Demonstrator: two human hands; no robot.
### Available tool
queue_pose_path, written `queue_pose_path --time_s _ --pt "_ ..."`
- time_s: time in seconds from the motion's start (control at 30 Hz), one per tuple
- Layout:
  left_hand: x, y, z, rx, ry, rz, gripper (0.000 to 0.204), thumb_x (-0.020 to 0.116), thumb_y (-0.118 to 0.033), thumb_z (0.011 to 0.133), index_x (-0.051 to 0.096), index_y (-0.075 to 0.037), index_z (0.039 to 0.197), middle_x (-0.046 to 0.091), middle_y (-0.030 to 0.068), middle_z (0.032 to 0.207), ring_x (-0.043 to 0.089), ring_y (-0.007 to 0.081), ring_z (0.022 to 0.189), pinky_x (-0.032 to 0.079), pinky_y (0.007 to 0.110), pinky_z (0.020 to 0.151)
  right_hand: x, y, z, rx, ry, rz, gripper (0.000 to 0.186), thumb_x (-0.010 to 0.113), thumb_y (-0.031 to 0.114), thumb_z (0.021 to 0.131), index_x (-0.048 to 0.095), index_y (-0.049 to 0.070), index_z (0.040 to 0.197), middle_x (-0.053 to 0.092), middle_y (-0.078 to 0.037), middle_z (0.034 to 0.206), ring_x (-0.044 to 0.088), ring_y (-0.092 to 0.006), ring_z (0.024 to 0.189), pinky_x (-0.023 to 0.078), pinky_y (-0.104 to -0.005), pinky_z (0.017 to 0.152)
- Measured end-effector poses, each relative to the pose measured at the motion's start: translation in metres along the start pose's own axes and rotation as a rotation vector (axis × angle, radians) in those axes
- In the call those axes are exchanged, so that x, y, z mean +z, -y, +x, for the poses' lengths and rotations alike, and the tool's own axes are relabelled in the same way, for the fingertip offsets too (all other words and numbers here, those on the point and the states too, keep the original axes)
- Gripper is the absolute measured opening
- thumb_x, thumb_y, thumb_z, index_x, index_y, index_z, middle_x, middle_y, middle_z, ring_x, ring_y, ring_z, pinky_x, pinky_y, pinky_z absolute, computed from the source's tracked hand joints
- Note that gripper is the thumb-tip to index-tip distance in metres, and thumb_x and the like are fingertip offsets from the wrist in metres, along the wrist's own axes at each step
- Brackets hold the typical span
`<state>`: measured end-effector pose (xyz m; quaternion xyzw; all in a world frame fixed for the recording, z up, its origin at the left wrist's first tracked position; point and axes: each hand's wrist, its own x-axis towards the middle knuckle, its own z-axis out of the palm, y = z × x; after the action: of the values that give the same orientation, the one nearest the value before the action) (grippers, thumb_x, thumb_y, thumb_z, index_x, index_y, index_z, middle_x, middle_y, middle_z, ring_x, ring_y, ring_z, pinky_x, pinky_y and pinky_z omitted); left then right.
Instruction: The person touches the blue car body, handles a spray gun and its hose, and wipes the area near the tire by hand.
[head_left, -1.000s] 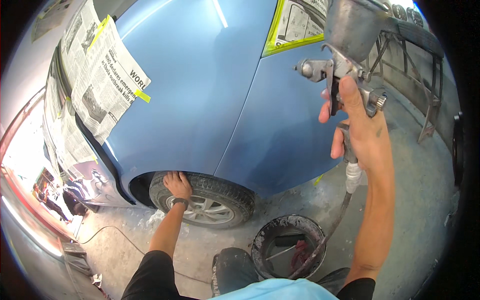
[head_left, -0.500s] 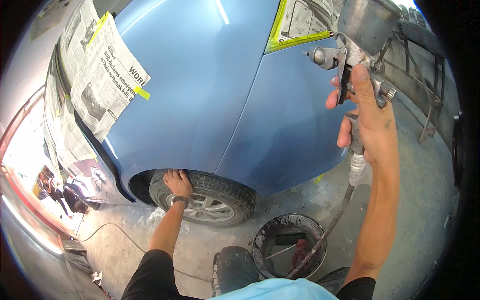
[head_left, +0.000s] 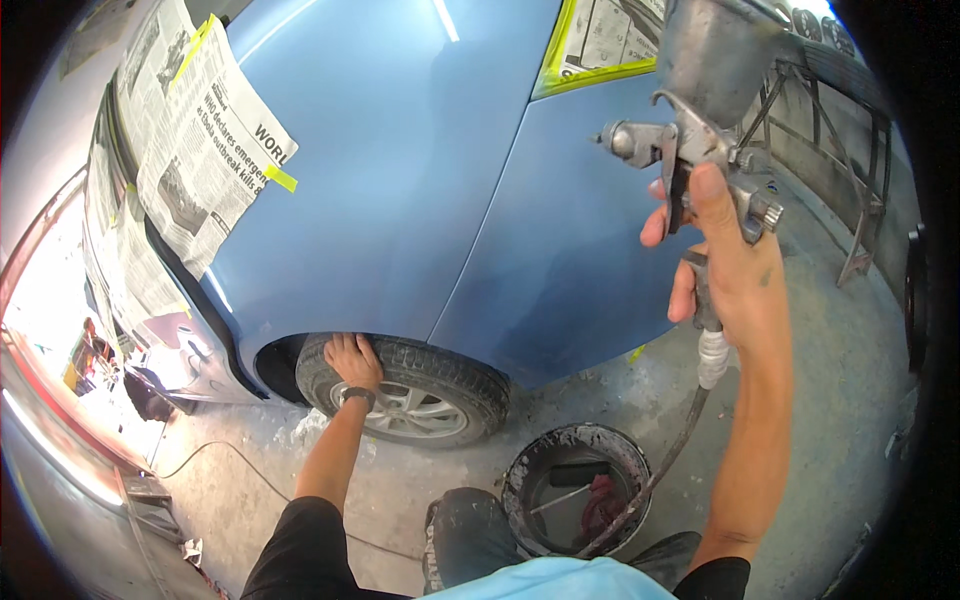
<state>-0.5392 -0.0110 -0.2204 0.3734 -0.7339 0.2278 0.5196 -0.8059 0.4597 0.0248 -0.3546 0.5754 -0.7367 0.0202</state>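
Note:
My right hand [head_left: 735,260] is closed round the grip of a metal spray gun [head_left: 690,150], thumb raised along its back. A finger lies by the trigger. The gun's grey cup [head_left: 715,55] sits on top, and the nozzle points left toward the blue car panel [head_left: 590,220], apart from it. From the grip an air hose [head_left: 690,410] hangs down across a bucket. My left hand [head_left: 354,360], with a dark band at the wrist, is hooked over the top of the car's tire [head_left: 455,372] below the wheel arch; its fingertips are hidden.
Newspaper [head_left: 215,150] and yellow tape [head_left: 281,179] cover parts of the car's front and window. A black bucket [head_left: 520,470] with a reddish cloth [head_left: 601,505] stands between my knees. A metal rack [head_left: 870,190] stands at right. A thin cable [head_left: 265,480] crosses the floor.
My right hand and the spray gun have moved down and slightly left. My left hand stays on the tire.

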Motion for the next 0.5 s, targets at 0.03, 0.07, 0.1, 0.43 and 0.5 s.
queue_pose_path --time_s 0.03,0.07,0.1,0.43,0.5 --pt "0.000 0.001 0.000 0.005 -0.009 -0.003 0.030 0.049 -0.023 0.097 0.064 0.003 0.104 0.060 0.0207 0.111 0.051 0.0398 0.103 0.034 0.052 0.099 0.001 0.000 0.001 -0.010 -0.026 0.012 0.075 0.054 0.070 0.093 0.066 -0.003 0.110 0.067 -0.010 0.082 0.048 -0.0133 0.038 0.034 -0.0263 0.037" --pt "0.002 0.003 0.000 0.008 -0.016 0.002 0.030 0.049 -0.023 0.097 0.064 0.003 0.105 0.060 0.0207 0.111 0.051 0.0398 0.103 0.035 0.052 0.099 0.002 0.001 0.003 -0.021 -0.052 0.025 0.076 0.054 0.070 0.093 0.066 -0.003 0.110 0.067 -0.010 0.081 0.048 -0.0133 0.038 0.034 -0.0262 0.037" --pt "0.004 0.006 -0.001 0.012 -0.023 0.007 0.030 0.049 -0.023 0.097 0.064 0.003 0.105 0.060 0.0206 0.111 0.052 0.0397 0.103 0.035 0.051 0.098 0.003 0.001 0.005 -0.031 -0.078 0.037 0.076 0.054 0.070 0.093 0.066 -0.003 0.110 0.067 -0.010 0.081 0.048 -0.0133 0.038 0.034 -0.0262 0.037" --pt "-0.002 0.001 0.002 0.003 0.037 0.008 0.031 0.049 -0.022 0.096 0.064 0.003 0.108 0.058 0.0204 0.105 0.051 0.0392 0.101 0.035 0.051 0.097 0.000 -0.002 -0.015 0.075 0.177 -0.066 0.071 0.052 0.066 0.096 0.066 -0.002 0.112 0.066 -0.007 0.080 0.048 -0.0112 0.039 0.034 -0.0255 0.039" --pt "0.000 0.003 0.003 0.011 0.023 0.023 0.031 0.049 -0.022 0.096 0.063 0.002 0.110 0.058 0.0208 0.108 0.051 0.0394 0.102 0.035 0.051 0.097 -0.001 -0.002 -0.017 0.057 0.183 -0.107 0.068 0.052 0.064 0.098 0.066 -0.001 0.113 0.066 -0.007 0.080 0.048 -0.0107 0.040 0.034 -0.0251 0.040"
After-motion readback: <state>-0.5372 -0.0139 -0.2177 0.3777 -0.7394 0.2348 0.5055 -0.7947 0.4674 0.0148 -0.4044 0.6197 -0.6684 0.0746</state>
